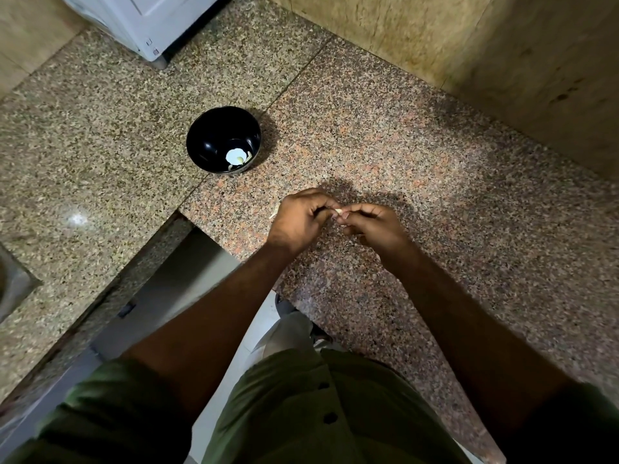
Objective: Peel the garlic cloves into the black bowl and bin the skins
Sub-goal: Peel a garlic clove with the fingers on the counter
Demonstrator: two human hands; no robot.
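So there's one black bowl (223, 141) on the counter with what looks like two or three pale peeled pieces down in the bottom, hard to count exactly since they sit bunched together. One garlic clove (338, 211) is in play, pinched between both hands, and there's a single thin sliver of skin (273, 215) poking out on the counter just past the left hand. Left hand (299, 220) has its fingers curled in, thumb and fingertips nipping one end of the clove; right hand (373, 226) is curled the same way, grabbing the other end, knuckles up. Both forearms come straight out from the body and the hands meet in the middle above the worktop, nearer the person than the bowl, which sits well apart up and to the left. Surface is a speckled granite countertop (435, 182), pinkish on the right slab, greyer on the left, with tan stone walls behind and a white appliance (147, 18) at the back corner.
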